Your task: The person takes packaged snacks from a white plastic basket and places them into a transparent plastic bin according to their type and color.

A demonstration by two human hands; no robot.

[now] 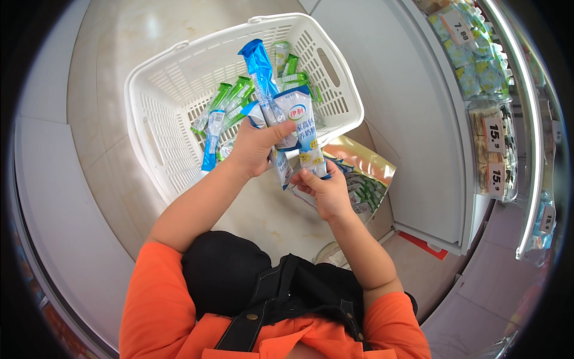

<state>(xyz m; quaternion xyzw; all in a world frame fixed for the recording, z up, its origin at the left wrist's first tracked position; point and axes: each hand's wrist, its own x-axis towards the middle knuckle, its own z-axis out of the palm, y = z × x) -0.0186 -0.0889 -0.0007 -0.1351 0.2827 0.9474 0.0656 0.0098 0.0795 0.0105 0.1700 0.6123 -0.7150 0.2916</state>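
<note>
My left hand (256, 146) is closed round several long blue-and-white sachets (258, 64), fanned out above the near side of a white plastic basket (154, 122). My right hand (327, 188) pinches the lower end of another blue-and-white sachet (306, 133), which overlaps the bunch and stands roughly upright beside it. Inside the basket lie several green-and-white stick packs (236, 99) and a loose blue-and-white sachet (211, 142). Fingers and overlapping packs hide part of the bunch.
Near the basket's right corner stands an open box with an orange-gold side (365, 158), holding more packs (363, 192). A white cabinet (412, 119) bounds the right, below shelves of packaged goods (495, 152). Another pale panel (66, 197) runs along the left. The floor is beige tile (107, 78).
</note>
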